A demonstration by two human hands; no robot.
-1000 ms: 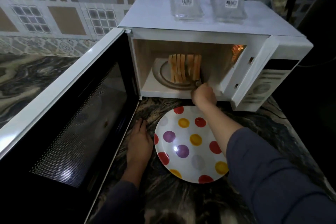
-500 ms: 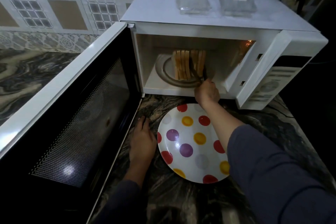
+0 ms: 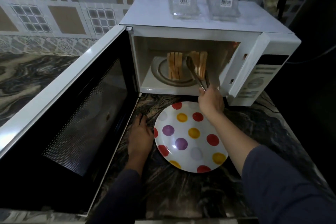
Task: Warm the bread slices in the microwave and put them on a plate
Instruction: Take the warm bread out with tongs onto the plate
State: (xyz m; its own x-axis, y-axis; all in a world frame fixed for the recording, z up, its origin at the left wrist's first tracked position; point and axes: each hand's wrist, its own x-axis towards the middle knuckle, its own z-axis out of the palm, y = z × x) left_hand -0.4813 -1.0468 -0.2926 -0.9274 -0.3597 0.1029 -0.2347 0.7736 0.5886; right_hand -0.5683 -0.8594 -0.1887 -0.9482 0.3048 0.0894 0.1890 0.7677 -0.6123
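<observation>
Bread slices (image 3: 175, 65) stand on edge in 2 clumps on the turntable (image 3: 161, 71) inside the open microwave (image 3: 200, 23). The right hand (image 3: 211, 101) grips tongs (image 3: 192, 68) by their near end. Their arms straddle the right clump, likely to spare fingers from heat; whether they already pinch it I cannot tell. The dotted plate (image 3: 181, 129) lies just near of the opening, keeping the carry short. The left hand (image 3: 141, 137) rests flat on the counter (image 3: 254, 123), left of the plate, probably bracing.

Probably home kitchen: microwave (image 3: 200, 29), tiled wall (image 3: 63, 5).
</observation>
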